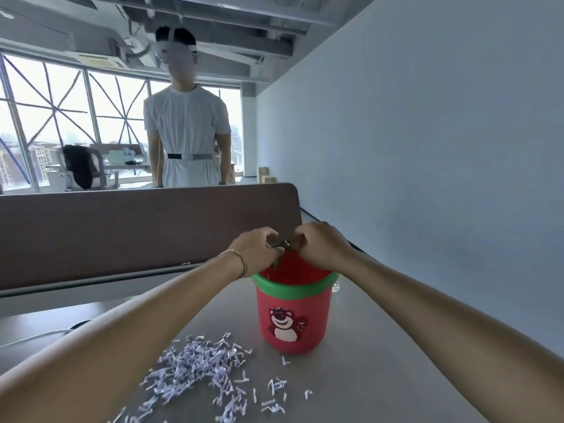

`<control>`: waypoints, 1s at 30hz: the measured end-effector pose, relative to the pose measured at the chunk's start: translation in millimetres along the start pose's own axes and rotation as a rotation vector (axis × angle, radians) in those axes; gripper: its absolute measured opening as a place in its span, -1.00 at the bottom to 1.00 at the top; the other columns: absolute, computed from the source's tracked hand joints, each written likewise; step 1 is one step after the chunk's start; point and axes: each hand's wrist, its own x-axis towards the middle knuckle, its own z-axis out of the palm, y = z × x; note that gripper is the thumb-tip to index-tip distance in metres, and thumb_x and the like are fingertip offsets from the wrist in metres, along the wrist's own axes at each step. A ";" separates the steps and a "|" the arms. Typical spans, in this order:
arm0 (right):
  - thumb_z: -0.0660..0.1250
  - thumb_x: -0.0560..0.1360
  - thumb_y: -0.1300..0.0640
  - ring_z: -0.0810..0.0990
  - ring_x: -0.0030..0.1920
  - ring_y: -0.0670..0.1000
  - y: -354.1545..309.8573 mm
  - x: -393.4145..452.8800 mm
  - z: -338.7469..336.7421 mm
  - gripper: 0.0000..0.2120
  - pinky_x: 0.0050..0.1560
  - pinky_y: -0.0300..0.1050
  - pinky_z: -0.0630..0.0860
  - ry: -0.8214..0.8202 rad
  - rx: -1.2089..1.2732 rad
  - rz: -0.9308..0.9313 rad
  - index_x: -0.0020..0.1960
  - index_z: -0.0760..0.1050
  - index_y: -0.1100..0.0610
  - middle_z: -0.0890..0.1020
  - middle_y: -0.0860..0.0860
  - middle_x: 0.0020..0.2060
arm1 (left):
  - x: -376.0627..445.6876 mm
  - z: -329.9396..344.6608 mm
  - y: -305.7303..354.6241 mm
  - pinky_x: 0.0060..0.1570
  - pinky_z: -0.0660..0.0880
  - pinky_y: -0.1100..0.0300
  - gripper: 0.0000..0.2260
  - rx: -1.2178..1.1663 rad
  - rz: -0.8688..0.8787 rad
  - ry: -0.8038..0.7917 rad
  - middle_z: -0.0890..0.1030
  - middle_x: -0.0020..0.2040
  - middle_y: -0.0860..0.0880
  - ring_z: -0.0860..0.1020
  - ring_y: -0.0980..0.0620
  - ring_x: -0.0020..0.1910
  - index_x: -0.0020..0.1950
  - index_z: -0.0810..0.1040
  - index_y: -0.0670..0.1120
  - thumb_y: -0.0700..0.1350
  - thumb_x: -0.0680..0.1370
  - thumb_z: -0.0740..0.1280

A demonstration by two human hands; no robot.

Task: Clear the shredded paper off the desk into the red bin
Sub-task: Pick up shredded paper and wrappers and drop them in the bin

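A red bin [294,315] with a green rim and a bear picture stands on the grey desk [381,361]. My left hand [254,247] and my right hand [320,244] meet just above the bin's mouth, fingers pinched together on a few thin dark-looking strips of shredded paper [279,246], one hanging down into the bin. A loose pile of white shredded paper [198,370] lies on the desk in front of the bin, to its left, with scattered single strips [276,387] near the bin's base.
A brown partition panel [137,227] runs along the desk's far edge. Behind it stands a person in white clothes [186,132]. A white wall [427,148] lies to the right. A cable [36,337] lies at the desk's left.
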 end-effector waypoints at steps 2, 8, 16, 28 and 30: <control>0.26 0.41 0.17 0.59 -0.18 0.08 -2.9 -6.2 -4.3 -0.82 -0.21 -0.08 0.50 0.027 -0.009 -0.016 -0.16 0.62 -0.02 0.65 -0.07 -0.23 | -5.3 1.0 3.2 0.18 0.56 0.01 -0.45 0.054 -0.008 -0.072 0.66 0.20 0.06 0.63 0.00 0.10 0.46 0.41 0.15 0.21 0.48 0.28; 0.30 0.41 0.16 0.63 -0.14 0.00 -40.7 -31.5 -8.2 -0.84 -0.11 -0.06 0.58 0.060 0.047 -0.105 -0.14 0.64 -0.02 0.69 -0.09 -0.20 | -47.0 -18.4 -3.4 0.23 0.52 0.03 -0.69 0.178 0.036 -0.033 0.67 0.16 0.11 0.62 0.03 0.14 0.27 0.56 0.15 0.10 0.54 0.27; 0.32 0.38 0.13 0.62 -0.10 0.13 -139.2 -81.0 24.9 -0.89 -0.18 -0.05 0.50 -0.018 0.046 -0.284 -0.10 0.55 0.01 0.64 -0.01 -0.15 | -158.6 -62.9 -47.2 0.25 0.47 -0.01 -0.55 0.528 0.079 0.022 0.61 0.30 0.08 0.56 -0.09 0.27 0.35 0.31 0.40 -0.05 0.56 0.22; 0.35 0.44 0.13 0.66 0.07 0.14 -287.0 -147.3 95.3 -0.67 0.05 0.01 0.60 -0.091 0.124 -0.525 0.20 0.60 -0.01 0.71 0.02 0.09 | -319.4 -123.7 -125.9 0.24 0.47 -0.05 -0.69 0.647 -0.243 0.188 0.58 0.24 -0.11 0.50 -0.16 0.29 0.28 0.59 0.05 0.00 0.55 0.28; 0.37 0.43 0.15 0.66 0.06 0.12 -309.9 -162.2 104.2 -0.69 0.04 0.00 0.60 -0.109 0.161 -0.577 0.18 0.61 0.02 0.70 0.03 0.08 | -349.0 -132.3 -139.2 0.26 0.46 -0.03 -0.66 0.661 -0.301 0.196 0.56 0.29 -0.12 0.48 -0.17 0.32 0.33 0.57 0.05 0.01 0.56 0.30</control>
